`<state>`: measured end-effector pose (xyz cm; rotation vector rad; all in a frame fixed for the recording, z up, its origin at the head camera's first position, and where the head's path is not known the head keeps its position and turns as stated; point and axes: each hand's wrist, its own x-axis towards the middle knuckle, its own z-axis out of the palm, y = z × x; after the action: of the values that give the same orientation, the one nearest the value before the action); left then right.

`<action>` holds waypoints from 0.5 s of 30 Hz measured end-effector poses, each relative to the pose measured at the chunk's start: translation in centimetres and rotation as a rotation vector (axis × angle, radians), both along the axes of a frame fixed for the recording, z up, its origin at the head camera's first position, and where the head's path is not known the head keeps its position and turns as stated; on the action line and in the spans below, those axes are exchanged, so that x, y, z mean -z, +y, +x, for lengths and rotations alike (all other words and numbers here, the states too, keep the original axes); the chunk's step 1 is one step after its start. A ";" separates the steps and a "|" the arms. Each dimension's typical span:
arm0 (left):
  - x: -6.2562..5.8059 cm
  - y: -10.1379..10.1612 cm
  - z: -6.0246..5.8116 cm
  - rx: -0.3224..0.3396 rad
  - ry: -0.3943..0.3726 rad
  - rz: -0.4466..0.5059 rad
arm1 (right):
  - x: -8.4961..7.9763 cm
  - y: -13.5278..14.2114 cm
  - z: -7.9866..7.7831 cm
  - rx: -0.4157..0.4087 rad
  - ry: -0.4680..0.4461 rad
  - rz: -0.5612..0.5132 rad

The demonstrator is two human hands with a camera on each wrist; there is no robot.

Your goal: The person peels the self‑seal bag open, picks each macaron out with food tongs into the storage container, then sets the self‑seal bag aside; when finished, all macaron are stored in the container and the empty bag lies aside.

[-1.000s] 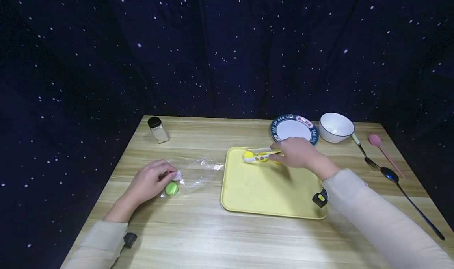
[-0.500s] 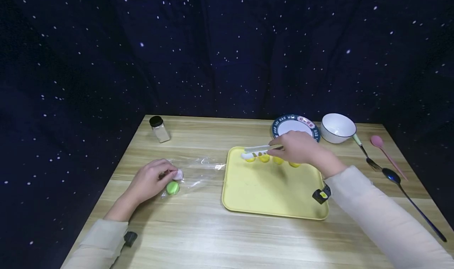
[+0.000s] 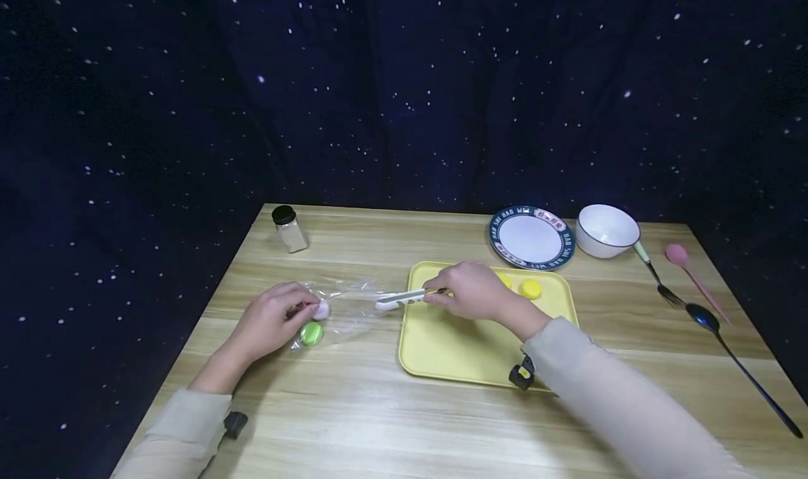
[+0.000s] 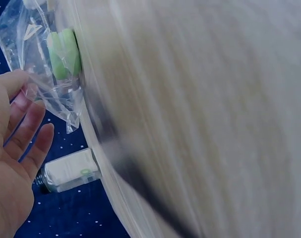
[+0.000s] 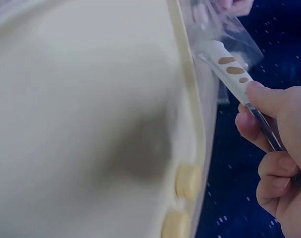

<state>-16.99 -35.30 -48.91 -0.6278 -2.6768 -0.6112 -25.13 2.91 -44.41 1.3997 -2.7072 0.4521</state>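
My left hand pinches the edge of a clear plastic bag lying on the table at the left. A green macaron and a pale one show inside it. My right hand grips tongs with white slotted tips, which point left past the edge of the yellow tray and overlap the bag's near end. The tips look close together, with nothing plain between them. Yellow macarons sit along the tray's far side, some hidden behind my right hand.
Behind the tray is a blue-rimmed plate, beside a white bowl. A fork, a pink spoon and a dark long-handled spoon lie at the right. A black-lidded jar stands at the back left.
My right hand has moved the tongs left, from the yellow macarons at the tray's back to over its left edge by the bag. My left hand stays at the bag.
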 end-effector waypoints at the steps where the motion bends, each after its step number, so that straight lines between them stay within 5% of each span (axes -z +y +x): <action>1: 0.0 0.0 0.0 -0.004 -0.004 -0.001 | 0.2 -0.5 0.1 -0.001 -0.001 -0.002; 15: 0.0 -0.2 0.0 0.008 0.016 -0.009 | 2.8 -6.8 0.6 -0.020 -0.069 -0.037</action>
<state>-16.99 -35.46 -48.86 -0.6432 -2.6647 -0.5938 -24.53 -3.89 -47.17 1.4297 -2.7254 0.5591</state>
